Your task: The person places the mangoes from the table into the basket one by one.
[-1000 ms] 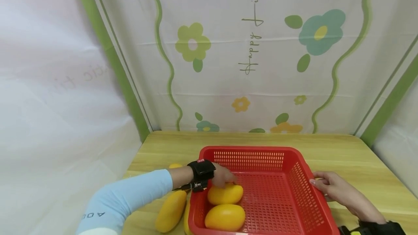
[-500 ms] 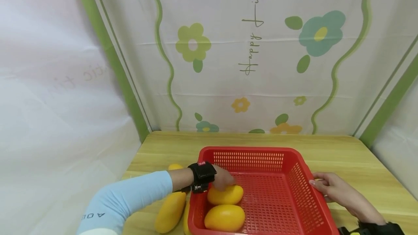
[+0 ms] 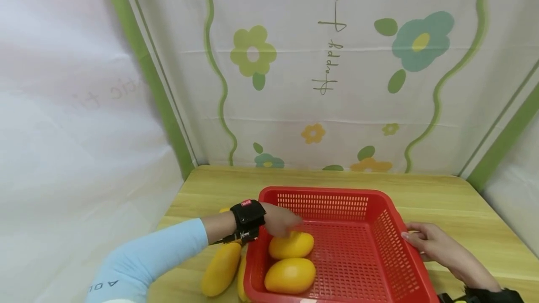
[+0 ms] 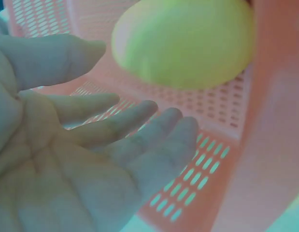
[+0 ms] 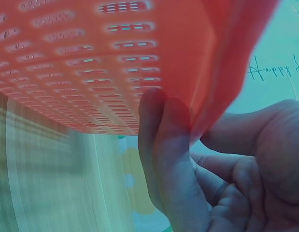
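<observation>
Two yellow mangoes lie side by side at the left of a red plastic basket [image 3: 349,265]: a farther mango [image 3: 291,245] and a nearer mango [image 3: 290,276]. My left hand [image 3: 281,219] is over the basket's left rim, just above the farther mango. In the left wrist view the fingers of this hand [image 4: 91,145] are spread and nearly straight, apart from the mango [image 4: 183,43]. My right hand [image 3: 435,247] pinches the basket's right rim. The right wrist view shows its thumb on one side of the rim and fingers [image 5: 171,145] against the slotted wall.
Outside the basket's left wall, a long mango [image 3: 222,269] lies on the wooden table [image 3: 219,186]. Another mango [image 3: 242,279] is partly hidden by the basket, and one more shows behind the left wrist. A flower-printed curtain [image 3: 294,106] hangs behind the table.
My left hand has come off the farther mango and moved slightly up and left. That mango stays in the basket. The right hand keeps its hold on the rim.
</observation>
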Available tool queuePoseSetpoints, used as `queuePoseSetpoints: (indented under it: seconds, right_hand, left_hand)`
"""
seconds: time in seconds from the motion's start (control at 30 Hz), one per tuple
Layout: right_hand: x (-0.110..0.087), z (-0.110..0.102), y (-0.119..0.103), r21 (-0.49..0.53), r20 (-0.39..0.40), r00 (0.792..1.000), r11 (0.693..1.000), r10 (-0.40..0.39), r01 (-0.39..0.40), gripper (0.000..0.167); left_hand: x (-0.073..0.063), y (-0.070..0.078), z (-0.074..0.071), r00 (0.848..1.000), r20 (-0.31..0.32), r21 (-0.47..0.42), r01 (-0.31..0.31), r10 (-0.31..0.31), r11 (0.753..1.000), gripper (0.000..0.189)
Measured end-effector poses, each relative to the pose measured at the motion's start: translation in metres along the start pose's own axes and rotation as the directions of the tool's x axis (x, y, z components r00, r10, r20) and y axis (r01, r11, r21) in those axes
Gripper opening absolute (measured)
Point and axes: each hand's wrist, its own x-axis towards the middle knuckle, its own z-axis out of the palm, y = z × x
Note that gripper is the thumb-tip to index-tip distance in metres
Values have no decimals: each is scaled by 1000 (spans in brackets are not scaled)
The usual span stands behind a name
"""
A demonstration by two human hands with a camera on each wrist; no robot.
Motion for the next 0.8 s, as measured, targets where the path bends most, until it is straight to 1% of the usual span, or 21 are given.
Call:
queuePoseSetpoints:
  seconds: [0.07,0.1,0.17,0.2,0.3,0.43,0.57,0.63,0.73,0.8]
  right_hand:
    - [0,0,1,-3,-3,1000,1000,1,-1,65]
    - [0,0,1,-4,-4,1000,1000,1,-1,65]
    - [1,0,1,-8,-9,1000,1000,2,-2,65]
    - [1,0,1,-14,-16,1000,1000,4,-4,65]
    - [1,0,1,-22,-30,999,1000,14,-15,66]
    - [2,0,1,-17,-32,999,1000,21,-21,69]
    - [1,-1,1,-11,-21,1000,1000,23,-23,70]
    - [1,-2,1,-8,-15,1000,1000,24,-24,69]
    - [1,-2,2,-3,-16,1000,1000,21,-21,69]
    - [2,-2,2,1,-14,1000,1000,17,-17,68]
  left_hand:
    - [-28,18,-24,999,-39,-56,15,-17,998,53]
    - [-39,23,-32,998,-59,-90,20,-26,996,52]
    - [-55,26,-43,993,-117,-138,1,-17,990,49]
    - [-60,24,-46,989,-147,-153,-19,-3,988,50]
    - [-68,13,-47,975,-219,-188,-75,33,979,49]
    - [-79,3,-45,951,-304,-237,-126,50,963,47]
    - [-89,-8,-42,923,-383,-293,-155,33,943,45]
    - [-94,-12,-40,911,-413,-318,-159,14,935,45]
    - [-99,-19,-36,897,-441,-359,-163,-13,919,45]
    - [-102,-24,-32,891,-452,-385,-162,-33,909,44]
